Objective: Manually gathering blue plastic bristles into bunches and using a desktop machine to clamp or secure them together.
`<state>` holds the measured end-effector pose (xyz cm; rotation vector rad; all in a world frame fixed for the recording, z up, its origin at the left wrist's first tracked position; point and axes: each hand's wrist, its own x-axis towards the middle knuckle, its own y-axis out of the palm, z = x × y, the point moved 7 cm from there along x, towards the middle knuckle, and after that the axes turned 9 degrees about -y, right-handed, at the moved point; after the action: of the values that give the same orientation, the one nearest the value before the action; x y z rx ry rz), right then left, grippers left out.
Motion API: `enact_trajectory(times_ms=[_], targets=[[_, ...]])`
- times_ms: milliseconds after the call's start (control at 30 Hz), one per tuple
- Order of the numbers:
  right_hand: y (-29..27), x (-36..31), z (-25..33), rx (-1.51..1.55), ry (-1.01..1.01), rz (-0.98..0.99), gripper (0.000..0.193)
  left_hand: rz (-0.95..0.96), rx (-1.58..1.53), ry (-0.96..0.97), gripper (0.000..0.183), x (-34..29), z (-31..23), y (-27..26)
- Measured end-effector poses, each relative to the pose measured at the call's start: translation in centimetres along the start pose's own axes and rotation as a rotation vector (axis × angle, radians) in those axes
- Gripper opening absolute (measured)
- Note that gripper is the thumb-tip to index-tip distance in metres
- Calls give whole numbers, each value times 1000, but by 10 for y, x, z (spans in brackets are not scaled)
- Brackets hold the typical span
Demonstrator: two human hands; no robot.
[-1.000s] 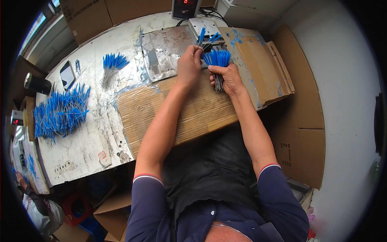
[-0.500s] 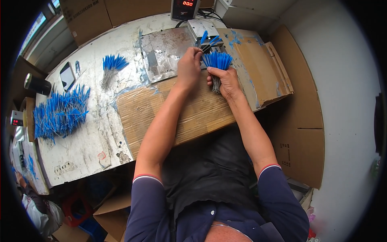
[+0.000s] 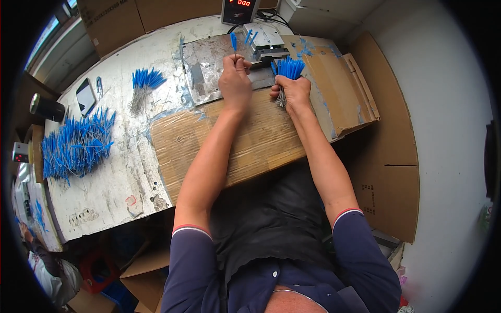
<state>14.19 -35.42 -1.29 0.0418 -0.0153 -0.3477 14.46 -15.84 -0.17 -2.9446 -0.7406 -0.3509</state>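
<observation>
My left hand (image 3: 235, 78) is closed, its fingertips pinching a few thin wires with pointed blue ends (image 3: 233, 41) that stick up past the fingers. Two more blue ends lean just to their right; whether the same fingers hold them I cannot tell. A thick bundle of the same blue-tipped wires (image 3: 290, 68) fills my right hand (image 3: 296, 93), blue ends upward and bare grey ends hanging below the fist. Both hands are above the far edge of a cardboard sheet (image 3: 209, 151). Beyond them is a small metal device (image 3: 263, 37) with a dark slot in front.
A small bunch of blue-tipped wires (image 3: 146, 79) and a large heap (image 3: 78, 146) lie on the worn white table (image 3: 125, 182). A phone (image 3: 86, 97) and a dark cylinder (image 3: 47, 108) are at left. A red-digit display (image 3: 239, 11) stands behind; a flattened carton (image 3: 339, 83) lies right.
My left hand has moved left, away from the bundle, with blue-tipped wires in its fingers. My right hand has shifted slightly up and to the right with the bundle.
</observation>
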Motion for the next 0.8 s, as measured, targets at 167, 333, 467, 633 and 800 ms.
enact_trajectory(times_ms=[167,333,467,633,800], targets=[[4,3,0,-33,9,-48,10,-84,89,91,12,-1,-3,-5],[6,5,-2,-16,-6,-52,9,-140,217,127,13,1,-1,-6],[6,5,-2,-6,-20,-59,8,-167,280,169,14,0,-1,-5],[2,9,-12,160,78,-22,8,-72,424,309,12,-5,-5,8],[-2,6,-10,269,73,32,10,10,536,361,11,-9,-6,17]])
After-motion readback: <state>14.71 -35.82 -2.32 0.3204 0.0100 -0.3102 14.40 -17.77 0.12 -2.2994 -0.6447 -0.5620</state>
